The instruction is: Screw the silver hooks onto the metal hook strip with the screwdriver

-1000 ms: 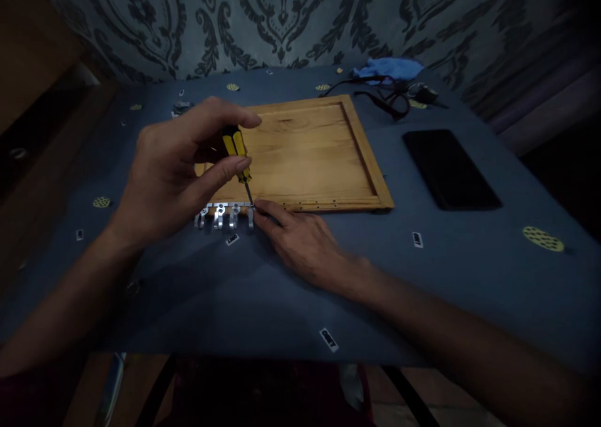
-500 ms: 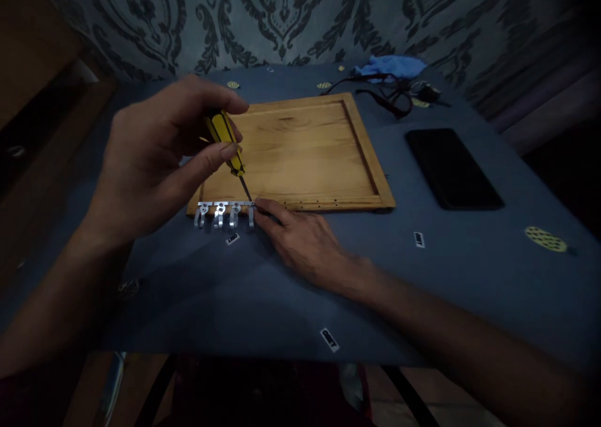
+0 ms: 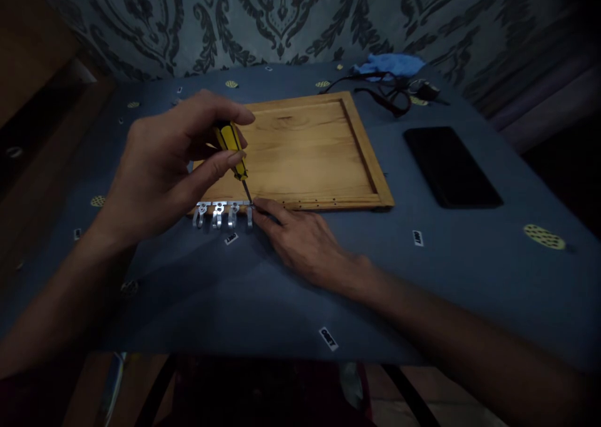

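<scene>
My left hand (image 3: 164, 158) pinches a small yellow screwdriver (image 3: 231, 142) with black stripes by its handle. The shaft slants down, its tip at the rightmost of several silver metal hooks (image 3: 218, 214). These hooks sit in a row along the near edge of a framed wooden board (image 3: 300, 145). My right hand (image 3: 305, 239) lies low at that same edge, thumb and index finger closed at the rightmost hook. Its fingertips partly cover the hook's side. Small dark holes dot the edge to the right of that hand.
The board lies on a table with a blue-grey cover (image 3: 263, 295). A black phone (image 3: 451, 166) is to the right. Behind it are dark-framed glasses (image 3: 392, 101), keys (image 3: 425, 91) and a blue cloth (image 3: 392, 65). A patterned wall covering (image 3: 282, 14) rises at the back.
My left hand has shifted slightly right and down with the screwdriver, whose tip stays at the same hook. My right hand holds nearly the same position.
</scene>
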Demonstrator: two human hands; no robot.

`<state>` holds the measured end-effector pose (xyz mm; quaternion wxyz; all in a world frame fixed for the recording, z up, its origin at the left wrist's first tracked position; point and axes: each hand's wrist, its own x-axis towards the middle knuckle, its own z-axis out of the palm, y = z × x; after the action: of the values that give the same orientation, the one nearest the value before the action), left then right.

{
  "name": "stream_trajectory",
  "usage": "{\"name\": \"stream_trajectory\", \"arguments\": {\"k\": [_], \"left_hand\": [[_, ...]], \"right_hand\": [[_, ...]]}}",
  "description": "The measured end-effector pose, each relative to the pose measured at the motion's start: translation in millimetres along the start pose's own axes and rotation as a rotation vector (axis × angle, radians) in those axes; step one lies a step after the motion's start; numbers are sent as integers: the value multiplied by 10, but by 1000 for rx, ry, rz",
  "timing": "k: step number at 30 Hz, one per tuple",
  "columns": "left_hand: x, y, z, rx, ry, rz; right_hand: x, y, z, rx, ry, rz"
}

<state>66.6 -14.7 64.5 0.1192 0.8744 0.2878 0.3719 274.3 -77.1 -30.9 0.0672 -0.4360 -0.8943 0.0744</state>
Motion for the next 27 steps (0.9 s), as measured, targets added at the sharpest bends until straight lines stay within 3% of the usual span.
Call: {"name": "stream_trajectory", "arguments": {"k": [6,16,27], "left_hand": [[13,-26,-29,39,-46,34],[8,-65,63,98,76,132],[-7,-13,-3,52,21,77]], "right_hand": [[-19,-1,-12,10,13,2],[-12,-5,-19,8,2,1],[-27,4,6,-2,49,-13]]}}
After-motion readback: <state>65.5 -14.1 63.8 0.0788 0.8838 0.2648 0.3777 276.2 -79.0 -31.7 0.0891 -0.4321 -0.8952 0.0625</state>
